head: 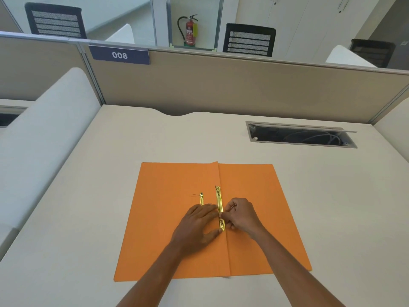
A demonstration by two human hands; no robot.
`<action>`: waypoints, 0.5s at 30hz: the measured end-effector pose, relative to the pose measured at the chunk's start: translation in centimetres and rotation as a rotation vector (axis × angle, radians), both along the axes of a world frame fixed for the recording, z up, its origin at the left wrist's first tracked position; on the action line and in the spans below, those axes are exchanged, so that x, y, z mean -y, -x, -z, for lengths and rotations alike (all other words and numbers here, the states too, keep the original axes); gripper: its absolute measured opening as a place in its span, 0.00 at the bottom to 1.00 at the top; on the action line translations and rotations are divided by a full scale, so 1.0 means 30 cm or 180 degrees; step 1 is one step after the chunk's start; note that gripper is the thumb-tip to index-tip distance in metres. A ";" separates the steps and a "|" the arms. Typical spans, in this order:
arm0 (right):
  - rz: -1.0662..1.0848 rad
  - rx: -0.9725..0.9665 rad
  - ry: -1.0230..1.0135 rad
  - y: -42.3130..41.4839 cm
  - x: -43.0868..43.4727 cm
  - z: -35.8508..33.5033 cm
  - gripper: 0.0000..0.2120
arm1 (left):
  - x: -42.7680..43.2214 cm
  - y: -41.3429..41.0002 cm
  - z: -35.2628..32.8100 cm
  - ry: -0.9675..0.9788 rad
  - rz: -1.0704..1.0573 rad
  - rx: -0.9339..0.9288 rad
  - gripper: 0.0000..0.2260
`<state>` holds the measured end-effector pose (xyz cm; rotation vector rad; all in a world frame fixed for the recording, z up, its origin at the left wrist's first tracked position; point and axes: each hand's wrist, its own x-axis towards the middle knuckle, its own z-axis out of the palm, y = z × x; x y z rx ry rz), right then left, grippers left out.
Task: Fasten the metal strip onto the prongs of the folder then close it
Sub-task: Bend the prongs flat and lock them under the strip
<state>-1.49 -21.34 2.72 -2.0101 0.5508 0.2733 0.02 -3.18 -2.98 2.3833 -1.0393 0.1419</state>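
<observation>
Fingers (223, 216) of right hand (241, 214) pinch the metal strip (219, 202); left hand (197, 227) lies flat, fingers spread, on the folder (168, 218).

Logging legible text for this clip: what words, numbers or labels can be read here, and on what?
"008": white digits on the blue plate fixed to the partition.
Fire extinguisher: its label and yellow tag carry print, too small to read.
Folder and metal strips: no text visible.

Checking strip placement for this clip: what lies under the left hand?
The left hand lies flat on the open orange folder. A loose gold strip runs beneath its fingers; only the far end shows, the rest is covered.
</observation>
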 end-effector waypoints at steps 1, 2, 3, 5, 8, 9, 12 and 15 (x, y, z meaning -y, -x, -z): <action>0.0007 0.0061 0.0036 0.003 0.001 0.004 0.08 | 0.000 0.000 0.002 0.0013 -0.0008 0.0009 0.21; -0.0006 0.0129 0.0090 0.006 0.001 0.008 0.08 | 0.001 0.000 0.003 0.0025 -0.0016 0.0013 0.21; -0.0039 0.0207 0.0165 0.007 0.000 0.013 0.07 | 0.002 0.000 0.003 0.0036 -0.0024 0.0013 0.21; -0.0139 0.0378 0.0356 0.008 -0.003 0.020 0.07 | 0.003 0.001 0.002 0.0069 -0.0038 -0.0001 0.21; -0.0245 0.0509 0.0567 0.008 -0.006 0.033 0.08 | 0.004 -0.003 0.002 0.0058 -0.0030 -0.0029 0.20; -0.0261 0.0513 0.0610 0.009 -0.006 0.037 0.08 | 0.004 -0.004 0.003 0.0031 -0.0024 -0.0038 0.21; -0.0269 0.0448 0.0662 0.008 -0.006 0.046 0.07 | 0.008 -0.009 0.007 -0.0128 0.0012 -0.0054 0.23; -0.0365 0.0310 0.0760 -0.006 -0.004 0.046 0.07 | 0.016 -0.021 0.003 -0.0222 0.0027 -0.0026 0.24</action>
